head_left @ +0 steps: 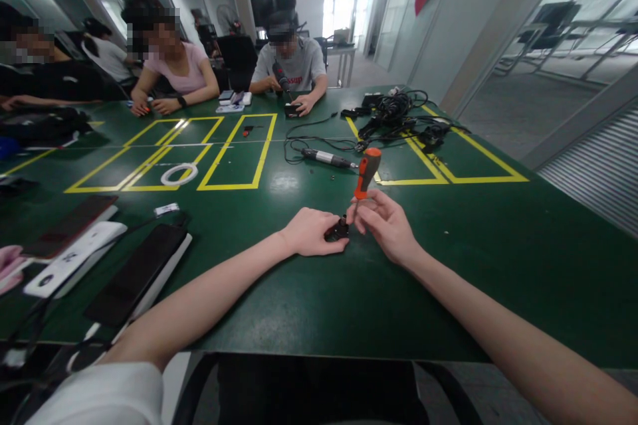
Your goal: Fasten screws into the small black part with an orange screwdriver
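My left hand rests on the green table, its fingers closed around a small black part whose exact kind I cannot make out. Just to the right, my right hand pinches the shaft of a screwdriver with an orange and grey handle. The screwdriver stands nearly upright, handle on top, its shaft leaning down toward the black part. Fingers hide the tip, so whether it touches the part cannot be seen. Beyond the hands lies a pen-shaped electric tool with a black cord.
Tangled black cables lie at the back right, over yellow tape outlines. A white tape roll sits left of centre. Phones and a white power strip occupy the left. Across the table, a co-worker handles a drill-like tool; others sit further left.
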`<state>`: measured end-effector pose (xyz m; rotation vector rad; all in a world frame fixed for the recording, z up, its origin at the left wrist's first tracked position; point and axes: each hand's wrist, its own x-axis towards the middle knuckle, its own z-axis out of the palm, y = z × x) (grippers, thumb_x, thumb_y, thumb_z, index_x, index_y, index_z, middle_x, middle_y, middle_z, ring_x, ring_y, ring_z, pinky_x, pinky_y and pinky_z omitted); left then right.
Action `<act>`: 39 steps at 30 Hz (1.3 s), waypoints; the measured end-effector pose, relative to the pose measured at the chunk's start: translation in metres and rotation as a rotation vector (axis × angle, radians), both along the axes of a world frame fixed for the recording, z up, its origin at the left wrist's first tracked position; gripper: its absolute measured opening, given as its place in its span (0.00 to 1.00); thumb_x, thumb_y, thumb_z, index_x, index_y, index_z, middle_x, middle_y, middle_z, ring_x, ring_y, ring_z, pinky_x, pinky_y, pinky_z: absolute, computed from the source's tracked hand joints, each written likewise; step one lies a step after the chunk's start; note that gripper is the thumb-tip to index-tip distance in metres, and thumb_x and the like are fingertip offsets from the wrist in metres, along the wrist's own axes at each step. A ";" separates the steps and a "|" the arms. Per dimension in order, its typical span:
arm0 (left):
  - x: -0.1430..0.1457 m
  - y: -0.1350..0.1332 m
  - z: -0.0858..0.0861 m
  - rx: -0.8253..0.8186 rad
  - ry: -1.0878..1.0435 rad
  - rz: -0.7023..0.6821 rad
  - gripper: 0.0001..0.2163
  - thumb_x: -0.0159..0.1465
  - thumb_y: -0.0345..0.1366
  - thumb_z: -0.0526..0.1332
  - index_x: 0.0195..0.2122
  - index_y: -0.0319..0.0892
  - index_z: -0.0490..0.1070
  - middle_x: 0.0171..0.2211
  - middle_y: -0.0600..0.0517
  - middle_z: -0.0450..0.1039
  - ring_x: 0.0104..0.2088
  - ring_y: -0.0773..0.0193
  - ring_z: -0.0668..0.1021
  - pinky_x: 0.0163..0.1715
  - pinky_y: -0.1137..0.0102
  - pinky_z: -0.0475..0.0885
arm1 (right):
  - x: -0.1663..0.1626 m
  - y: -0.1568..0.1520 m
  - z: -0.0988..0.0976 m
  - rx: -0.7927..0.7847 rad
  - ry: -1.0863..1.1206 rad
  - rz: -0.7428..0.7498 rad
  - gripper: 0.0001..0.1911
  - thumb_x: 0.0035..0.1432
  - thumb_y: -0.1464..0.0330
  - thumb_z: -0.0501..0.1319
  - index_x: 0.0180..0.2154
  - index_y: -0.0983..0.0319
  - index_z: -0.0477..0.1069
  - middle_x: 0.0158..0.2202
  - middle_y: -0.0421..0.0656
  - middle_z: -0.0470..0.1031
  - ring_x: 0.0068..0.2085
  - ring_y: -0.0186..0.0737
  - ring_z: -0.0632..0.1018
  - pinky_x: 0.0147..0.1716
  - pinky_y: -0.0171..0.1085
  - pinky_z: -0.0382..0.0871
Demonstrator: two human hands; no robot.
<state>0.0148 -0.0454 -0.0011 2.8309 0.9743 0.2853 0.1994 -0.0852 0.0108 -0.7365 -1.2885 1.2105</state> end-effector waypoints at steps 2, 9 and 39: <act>-0.001 0.000 0.000 0.000 -0.006 -0.005 0.16 0.67 0.50 0.61 0.33 0.42 0.72 0.30 0.52 0.79 0.30 0.61 0.81 0.26 0.69 0.60 | 0.000 -0.001 -0.001 0.009 -0.050 -0.047 0.20 0.54 0.52 0.74 0.34 0.59 0.72 0.24 0.38 0.78 0.20 0.30 0.69 0.21 0.32 0.64; -0.003 0.000 -0.002 0.014 -0.013 -0.024 0.15 0.67 0.49 0.61 0.33 0.42 0.73 0.30 0.51 0.79 0.29 0.61 0.80 0.27 0.70 0.62 | -0.002 -0.003 -0.001 0.028 -0.082 -0.019 0.22 0.59 0.48 0.69 0.32 0.61 0.74 0.26 0.40 0.77 0.19 0.30 0.69 0.20 0.33 0.64; -0.003 0.000 0.005 -0.014 0.014 -0.030 0.16 0.68 0.51 0.60 0.35 0.41 0.72 0.31 0.50 0.80 0.31 0.59 0.80 0.28 0.69 0.63 | -0.002 -0.005 0.005 0.063 -0.066 -0.024 0.20 0.57 0.51 0.72 0.34 0.58 0.71 0.24 0.37 0.77 0.19 0.30 0.69 0.21 0.33 0.65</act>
